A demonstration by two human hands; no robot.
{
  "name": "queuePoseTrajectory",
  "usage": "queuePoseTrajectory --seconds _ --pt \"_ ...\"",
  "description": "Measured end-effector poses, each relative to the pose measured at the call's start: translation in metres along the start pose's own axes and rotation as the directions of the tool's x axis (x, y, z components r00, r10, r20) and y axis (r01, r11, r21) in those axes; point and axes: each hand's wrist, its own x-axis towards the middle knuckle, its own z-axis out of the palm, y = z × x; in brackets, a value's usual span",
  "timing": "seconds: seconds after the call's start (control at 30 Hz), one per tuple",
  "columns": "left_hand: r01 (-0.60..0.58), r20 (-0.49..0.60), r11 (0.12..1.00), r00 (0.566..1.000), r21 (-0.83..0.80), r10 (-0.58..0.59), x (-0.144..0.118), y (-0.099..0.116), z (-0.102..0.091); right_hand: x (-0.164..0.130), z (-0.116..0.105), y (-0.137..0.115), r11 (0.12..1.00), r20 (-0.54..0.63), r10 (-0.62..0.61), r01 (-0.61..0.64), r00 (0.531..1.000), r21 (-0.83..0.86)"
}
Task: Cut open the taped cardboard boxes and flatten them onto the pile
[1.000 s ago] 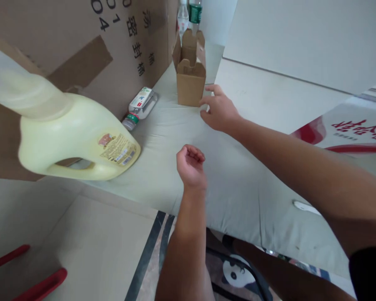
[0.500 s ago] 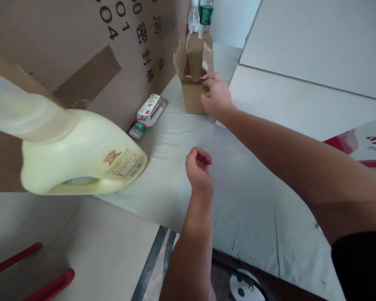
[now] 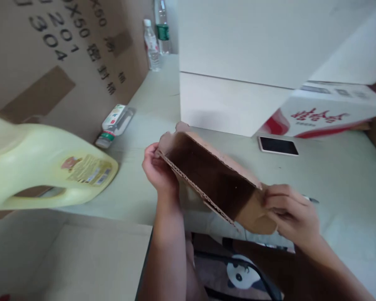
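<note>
A small open cardboard box (image 3: 207, 175) is held tilted in front of me, its dark inside facing up towards the camera. My left hand (image 3: 161, 169) grips its left end, with the fingers closed on the edge near a raised flap. At the other end, my right hand (image 3: 291, 213) is closed on the right edge, by a flap that hangs outward. The box appears raised above the pale cloth-covered surface (image 3: 138, 184). Nothing can be made out inside its shadowed interior.
A large yellow jug (image 3: 50, 167) stands close on the left. Behind it a clear bottle (image 3: 114, 125) lies beside a big printed carton (image 3: 65, 71). Two upright bottles, one clear (image 3: 152, 46) and one green-labelled (image 3: 163, 31), stand farther back. White boxes (image 3: 219, 100) and a phone (image 3: 278, 146) are to the right.
The cardboard box has come from beside the upright bottles towards me and now tilts. My left hand, previously apart from it, now grips one end. The view has swung right, bringing the phone into sight.
</note>
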Motion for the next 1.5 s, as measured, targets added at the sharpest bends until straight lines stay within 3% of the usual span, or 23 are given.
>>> queuePoseTrajectory --seconds 0.07,0.17,0.23,0.33,0.43,0.47,0.5,0.63,0.7,0.8,0.97,1.13,1.3,1.4,1.43,1.5 --pt "0.073 0.128 0.997 0.989 -0.006 -0.071 -0.013 -0.006 0.013 -0.012 -0.017 -0.002 0.997 0.082 -0.007 0.013 0.997 -0.081" --pt "0.043 0.260 0.997 0.964 0.062 -0.058 -0.030 -0.015 0.028 -0.022 -0.030 0.001 0.989 0.052 0.130 -0.126 0.990 -0.075" --pt "-0.038 0.349 0.989 0.937 0.140 -0.013 -0.037 -0.020 0.035 -0.029 -0.031 0.009 0.973 -0.027 0.232 -0.232 0.972 0.014" --pt "-0.181 0.507 0.936 0.862 0.301 0.004 -0.044 -0.030 0.040 -0.042 -0.026 0.025 0.943 -0.191 0.331 -0.318 0.924 0.093" --pt "-0.227 0.542 0.867 0.838 0.443 -0.058 -0.050 -0.042 0.044 -0.052 -0.024 0.042 0.895 -0.443 0.387 -0.444 0.809 -0.028" --pt "-0.231 0.536 0.856 0.842 0.462 -0.062 -0.052 -0.047 0.046 -0.054 -0.025 0.046 0.873 -0.472 0.413 -0.486 0.779 -0.039" --pt "-0.244 0.536 0.852 0.843 0.464 -0.050 -0.054 -0.050 0.048 -0.057 -0.027 0.050 0.861 -0.446 0.446 -0.508 0.776 -0.025" --pt "-0.359 0.601 0.818 0.799 0.449 0.022 -0.059 -0.060 0.056 -0.065 -0.039 0.056 0.874 -0.100 0.465 -0.438 0.880 0.212" --pt "-0.412 0.650 0.776 0.760 0.477 0.004 -0.060 -0.061 0.058 -0.068 -0.042 0.058 0.855 -0.073 0.448 -0.403 0.891 0.327" --pt "-0.444 0.693 0.740 0.720 0.505 -0.041 -0.061 -0.061 0.060 -0.070 -0.040 0.061 0.840 -0.113 0.475 -0.412 0.873 0.354" --pt "-0.394 0.603 0.731 0.797 0.557 -0.029 -0.070 -0.065 0.069 -0.077 -0.034 0.067 0.829 -0.123 0.497 -0.429 0.859 0.359" --pt "-0.313 0.506 0.782 0.863 0.539 -0.003 -0.086 -0.061 0.068 -0.090 -0.043 0.080 0.707 -0.021 0.608 -0.529 0.794 0.470" --pt "-0.208 0.232 0.810 0.968 0.548 0.091 -0.118 -0.042 0.032 -0.095 -0.048 0.094 0.665 0.123 0.644 -0.632 0.755 0.398" --pt "-0.139 0.028 0.805 0.988 0.577 0.151 -0.143 -0.028 0.004 -0.093 -0.045 0.094 0.563 0.227 0.662 -0.673 0.715 0.479" --pt "-0.108 -0.009 0.811 0.990 0.574 0.138 -0.152 -0.023 -0.002 -0.092 -0.043 0.093 0.531 0.250 0.650 -0.664 0.717 0.526" --pt "-0.043 0.028 0.802 0.999 0.595 0.033 -0.169 -0.012 -0.010 -0.088 -0.042 0.086 0.493 0.275 0.591 -0.610 0.758 0.620"
